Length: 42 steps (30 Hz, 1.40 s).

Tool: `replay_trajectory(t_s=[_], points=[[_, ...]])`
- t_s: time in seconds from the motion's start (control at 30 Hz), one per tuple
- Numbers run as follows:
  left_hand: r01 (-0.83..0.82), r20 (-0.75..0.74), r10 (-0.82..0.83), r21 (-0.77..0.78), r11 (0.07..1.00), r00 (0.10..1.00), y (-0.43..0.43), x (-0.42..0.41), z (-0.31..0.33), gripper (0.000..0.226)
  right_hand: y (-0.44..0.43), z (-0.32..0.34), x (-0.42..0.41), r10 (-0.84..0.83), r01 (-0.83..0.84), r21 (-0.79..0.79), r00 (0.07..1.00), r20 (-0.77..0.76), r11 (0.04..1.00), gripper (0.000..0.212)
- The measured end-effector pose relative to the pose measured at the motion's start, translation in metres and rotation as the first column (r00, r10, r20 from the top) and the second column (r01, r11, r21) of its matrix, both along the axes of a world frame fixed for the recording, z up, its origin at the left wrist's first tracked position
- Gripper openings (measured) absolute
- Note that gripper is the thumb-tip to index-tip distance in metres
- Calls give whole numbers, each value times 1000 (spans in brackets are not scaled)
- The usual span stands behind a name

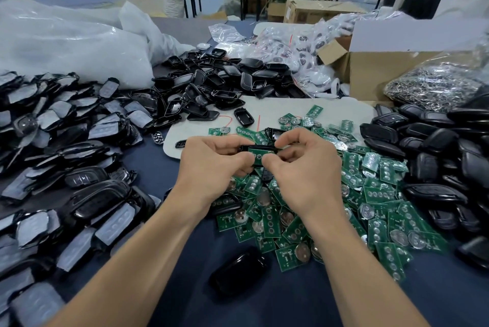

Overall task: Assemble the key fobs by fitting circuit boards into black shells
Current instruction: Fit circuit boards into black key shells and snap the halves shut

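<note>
One black fob [238,271] lies nearest on the blue table [264,308], beside a heap of green boards [330,210]. Above the heap the left hand [211,165] and right hand [308,168] both pinch a black shell [250,147] with a circuit board [258,155] in it, perhaps not fully seated. Behind lie empty shells [225,75].

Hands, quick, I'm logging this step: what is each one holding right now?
Left hand: fingers curled, gripping the black shell.
Right hand: pinching the same shell and the green circuit board in it.
</note>
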State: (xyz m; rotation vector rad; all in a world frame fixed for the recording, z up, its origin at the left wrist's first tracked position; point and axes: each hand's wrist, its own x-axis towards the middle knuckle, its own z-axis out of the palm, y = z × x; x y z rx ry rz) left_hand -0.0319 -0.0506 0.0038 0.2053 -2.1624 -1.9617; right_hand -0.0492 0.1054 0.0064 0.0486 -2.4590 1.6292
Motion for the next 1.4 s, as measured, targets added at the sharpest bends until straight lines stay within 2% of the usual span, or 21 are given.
replay_trajectory(t_s=[0.13, 0.2, 0.3, 0.4, 0.47, 0.53, 0.6, 0.63, 0.73, 0.8, 0.83, 0.9, 1.0, 1.07, 1.13, 1.23, 1.33, 1.4], points=[[-48, -14, 48, 22, 999, 999, -1, -1, 2, 36, -2, -1, 2, -64, 69, 140, 997, -36, 988, 27], [-43, -15, 44, 42, 998, 999, -2, -3, 3, 37, -1, -1, 2, -64, 70, 147, 997, -44, 987, 24], [9, 6, -9, 48, 999, 1000, -4, -3, 5, 34, -4, -1, 2, 47, -47, -7, 999, -21, 999, 13], [63, 31, -63, 5, 998, 998, -3, -2, 7, 24, -3, -1, 3, 114, -109, -151, 993, 29, 983, 23], [85, 12, -84, -190, 978, 996, -1, 0, 6, 25, 0, -2, 1, 145, -138, -143, 988, 42, 980, 22], [86, -24, -104, -401, 912, 994, 1, 3, 6, 31, 1, -3, 0, 151, -146, -113, 988, 32, 983, 19], [-1, -82, -52, -545, 838, 995, 2, 5, 7, 35, -1, -5, 0, 136, -133, -96, 990, 22, 986, 18], [-68, -133, -19, -623, 779, 991, 4, 5, 7, 30, -3, -7, 2, 121, -119, -76, 993, 12, 990, 18], [-144, -182, -1, -779, 610, 983, 6, 5, 3, 20, -8, -10, 3, 76, -76, -2, 997, -35, 997, 24], [-131, -179, -30, -815, 564, 983, 8, 3, 0, 20, -8, -8, 3, 56, -56, -2, 996, -69, 998, 29], [-135, -186, -30, -804, 579, 982, 8, 3, -1, 17, -8, -7, 3, 43, -44, -14, 996, -80, 999, 29], [-168, -197, 36, -715, 678, 980, 7, 1, 0, 14, -9, -6, 2, 9, -13, -58, 997, -72, 998, 27], [-301, -177, 243, -537, 788, 954, -3, -5, 5, 14, -12, -8, 4, 31, -33, -21, 997, -64, 999, 27], [-388, -116, 371, -351, 852, 921, -14, -9, 10, 28, -16, -9, 8, 92, -90, 39, 993, -71, 995, 29], [-460, -106, 449, -126, 879, 887, -26, -8, 16, 30, -26, -8, 10, 167, -162, 83, 984, -60, 983, 30], [-630, -270, 624, 73, 773, 733, -44, -2, 29, 26, -52, 1, 9, 281, -271, 170, 959, -39, 947, 29], [-750, -444, 716, 134, 647, 539, -64, 6, 42, 28, -85, 12, 5, 403, -399, 296, 914, 49, 868, 25], [-792, -509, 732, 146, 593, 454, -75, 8, 47, 22, -105, 16, 1, 469, -487, 349, 872, 140, 801, 22]])
